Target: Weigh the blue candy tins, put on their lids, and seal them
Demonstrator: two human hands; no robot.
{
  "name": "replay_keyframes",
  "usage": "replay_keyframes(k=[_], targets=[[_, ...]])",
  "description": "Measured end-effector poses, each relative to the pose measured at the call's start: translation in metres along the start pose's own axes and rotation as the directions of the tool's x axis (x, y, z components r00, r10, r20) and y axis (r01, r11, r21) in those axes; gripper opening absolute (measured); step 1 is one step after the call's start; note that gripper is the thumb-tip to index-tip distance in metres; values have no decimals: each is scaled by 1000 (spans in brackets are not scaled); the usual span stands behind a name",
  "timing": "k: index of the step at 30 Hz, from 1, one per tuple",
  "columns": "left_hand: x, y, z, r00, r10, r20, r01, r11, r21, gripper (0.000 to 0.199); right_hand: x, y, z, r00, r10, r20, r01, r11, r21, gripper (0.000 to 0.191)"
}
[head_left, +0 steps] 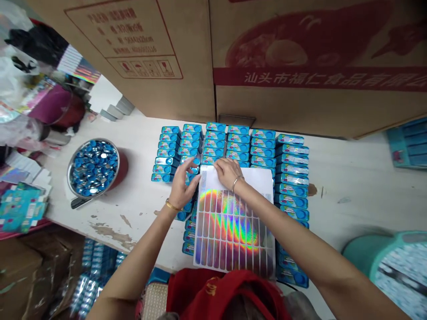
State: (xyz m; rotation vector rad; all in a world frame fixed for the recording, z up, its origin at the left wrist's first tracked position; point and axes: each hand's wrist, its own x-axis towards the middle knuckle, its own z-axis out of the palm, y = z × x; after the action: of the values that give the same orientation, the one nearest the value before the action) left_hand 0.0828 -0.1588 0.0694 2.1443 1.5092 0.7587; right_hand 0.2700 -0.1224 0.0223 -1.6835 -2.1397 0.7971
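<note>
The holographic sticker sheet [233, 231] lay on rows of small blue printed boxes [293, 202] on the worn white table [143, 231], its peeled white strip at the far end. The left hand [181, 189] hovered over boxes beside the sheet's left edge, thumb and fingers spread apart, while the right hand [229, 173] bent its fingers down at the white strip, whether pinching a sticker one could not tell. Leftward stood a metal pan [69, 178] of blue-and-silver round pieces [95, 166].

My left hand [182, 186]: fingers [188, 164] and thumb [195, 181] parted. My right hand [229, 172]: knuckles bent, fingers downward. Forearms [283, 226]: two, bare, extended forward.
</note>
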Motion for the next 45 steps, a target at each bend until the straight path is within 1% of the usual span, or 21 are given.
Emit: replay_keyframes(k=[2,4,6,8,14,18,21,24,27,30,34,37,40,42,43,45], targets=[[15,-6,-1,991,-1,133,-7,998,61,60,-3,-4,-2,999,-39,-19,39,999,-10,28],[29,-11,-1,966,16,259,-49,992,119,64,-6,-7,-3,997,-67,-28,66,998,-17,28],[36,-15,2,947,47,317,-99,984,148,65,-7,-9,-4,996,-80,-26,79,997,-24,29],[37,-17,5,943,80,324,-143,974,175,66,-8,-10,-4,996,-82,-22,82,996,-25,28],[26,-18,18,955,144,261,-222,928,299,61,-6,-7,1,998,-67,-9,67,998,7,28],[16,-21,26,966,156,207,-226,899,376,55,-5,-8,5,999,-44,1,44,999,25,26],[9,-25,29,972,157,175,-213,901,378,54,-6,-9,7,999,-36,15,36,999,21,26],[2,-30,31,970,185,156,-231,902,366,53,-7,-10,10,999,-31,27,30,999,13,27],[-5,-32,30,960,229,161,-273,897,347,54,-7,-11,13,999,-27,32,27,1000,0,29],[-11,-32,28,956,232,177,-280,900,334,56,-7,-11,15,999,-35,20,35,999,3,29],[-16,-29,22,957,220,191,-273,907,321,57,-7,-9,19,999,-34,-3,34,999,-1,28],[-22,-25,14,956,240,168,-277,927,251,59,-7,-7,21,1000,-28,-8,28,1000,0,29],[-30,-16,0,970,227,84,-238,957,165,61,-6,-6,23,1000,-28,-4,28,999,-19,30],[-35,-4,-13,982,190,10,-190,976,105,63,-5,-6,25,1000,-18,0,18,999,-34,30],[-37,4,-21,987,156,-33,-153,986,67,63,-4,-7,26,1000,-10,6,10,999,-36,31],[-40,23,-34,991,52,-120,-57,997,-44,63,-5,-9,25,1000,0,3,0,1000,-14,33]])
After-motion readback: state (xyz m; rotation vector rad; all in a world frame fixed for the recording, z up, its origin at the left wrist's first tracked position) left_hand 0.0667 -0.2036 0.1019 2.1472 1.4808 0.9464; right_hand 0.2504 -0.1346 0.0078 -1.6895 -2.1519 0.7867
